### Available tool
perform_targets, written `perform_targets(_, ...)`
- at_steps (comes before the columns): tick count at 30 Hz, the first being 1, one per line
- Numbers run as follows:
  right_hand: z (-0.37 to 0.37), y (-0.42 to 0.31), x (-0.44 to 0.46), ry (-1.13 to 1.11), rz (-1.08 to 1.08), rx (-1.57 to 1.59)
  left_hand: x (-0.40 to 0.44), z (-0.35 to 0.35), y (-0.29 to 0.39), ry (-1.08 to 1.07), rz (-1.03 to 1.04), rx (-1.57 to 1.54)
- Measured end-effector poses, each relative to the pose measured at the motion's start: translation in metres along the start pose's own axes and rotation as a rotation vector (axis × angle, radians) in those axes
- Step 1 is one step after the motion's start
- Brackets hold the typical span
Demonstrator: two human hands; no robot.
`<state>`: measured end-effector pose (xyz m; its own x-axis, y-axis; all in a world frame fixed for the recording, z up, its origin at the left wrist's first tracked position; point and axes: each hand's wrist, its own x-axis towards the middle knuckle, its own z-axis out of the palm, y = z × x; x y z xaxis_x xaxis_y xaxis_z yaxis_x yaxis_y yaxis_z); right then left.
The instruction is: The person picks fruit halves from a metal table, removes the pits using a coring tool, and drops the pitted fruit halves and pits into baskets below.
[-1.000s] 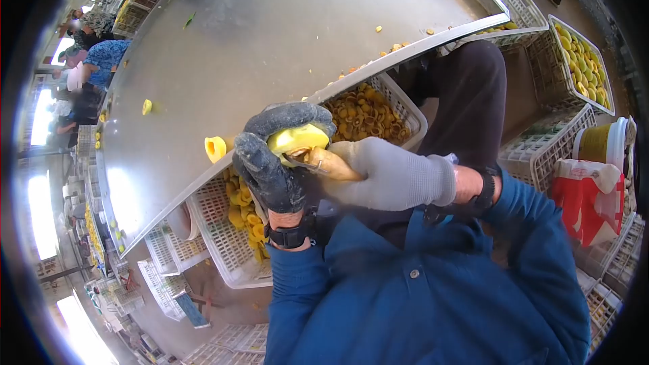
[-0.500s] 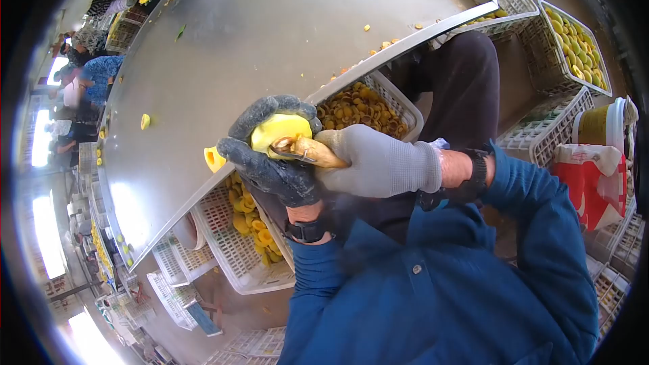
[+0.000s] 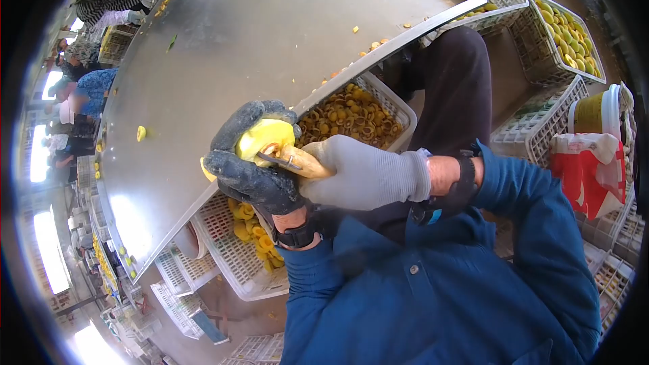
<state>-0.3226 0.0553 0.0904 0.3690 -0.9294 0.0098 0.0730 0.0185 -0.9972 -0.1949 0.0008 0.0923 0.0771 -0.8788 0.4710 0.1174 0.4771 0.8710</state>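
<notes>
My left hand (image 3: 253, 186), in a dark stained glove, is wrapped round a yellow peach half (image 3: 260, 136) just past the table's near edge. My right hand (image 3: 368, 172), in a grey knit glove, grips the light wooden handle of a pitting knife (image 3: 307, 162). Its curved metal blade sits against the peach's cut face, beside the brownish centre. How deep the blade goes is hidden. Another yellow peach piece (image 3: 207, 170) shows partly behind my left fingers, at the table edge.
The metal table (image 3: 223, 47) carries scattered scraps and a few peach pieces. Below its edge stand a crate of brownish pit scraps (image 3: 405, 116) and a crate of yellow halves (image 3: 236, 274). A full fruit crate (image 3: 534, 71) stands right. Other people (image 3: 94, 91) work at the far left.
The blade has turned round the peach's centre and now lies flatter across the cut face. Both hands have shifted slightly left in view, still holding the same things.
</notes>
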Motion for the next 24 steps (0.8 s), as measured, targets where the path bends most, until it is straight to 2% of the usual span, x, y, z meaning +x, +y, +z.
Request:
perform_targets(1,-0.001,0.000,0.000,-0.037,0.005,0.046,-0.001,-0.003,-0.002,0.007,-0.007,0.007)
perform_targets(4,-0.002,-0.003,-0.002,0.059,-0.089,-0.176,0.001,-0.002,0.000,-0.019,0.020,0.051)
perform_targets(8,-0.001,-0.021,-0.003,-0.131,0.254,0.179,0.013,-0.006,0.005,-0.075,0.111,0.006)
perform_targets(10,0.000,-0.029,-0.007,-0.161,0.364,0.355,0.013,-0.003,0.006,-0.035,0.059,-0.139)
perform_targets(12,-0.003,-0.036,-0.010,-0.151,0.364,0.319,0.011,-0.003,-0.002,-0.050,0.075,-0.280)
perform_targets(13,-0.004,-0.038,-0.010,-0.149,0.362,0.297,0.009,-0.004,-0.005,-0.050,0.046,-0.241)
perform_targets(15,-0.005,-0.023,-0.008,0.028,0.182,-0.072,0.008,0.001,-0.007,-0.050,0.001,-0.166)
perform_targets(16,-0.006,-0.013,-0.008,0.114,0.093,-0.252,0.006,0.012,-0.004,-0.072,0.045,-0.006)
perform_targets(18,-0.015,-0.003,-0.003,0.089,0.003,-0.395,0.002,0.014,-0.007,-0.063,-0.029,0.094)
perform_targets(20,-0.018,0.002,-0.006,0.061,-0.096,-0.571,0.004,0.008,-0.002,-0.150,-0.149,-0.018)
perform_targets(21,-0.015,0.003,-0.005,0.072,-0.074,-0.540,0.006,0.006,0.002,-0.150,-0.223,-0.044)
perform_targets(22,-0.011,0.001,-0.005,0.070,-0.039,-0.378,0.007,0.004,0.008,-0.147,-0.296,-0.063)
perform_targets(24,-0.008,-0.014,-0.005,0.070,0.029,-0.060,0.010,0.011,0.012,-0.118,-0.235,-0.119)
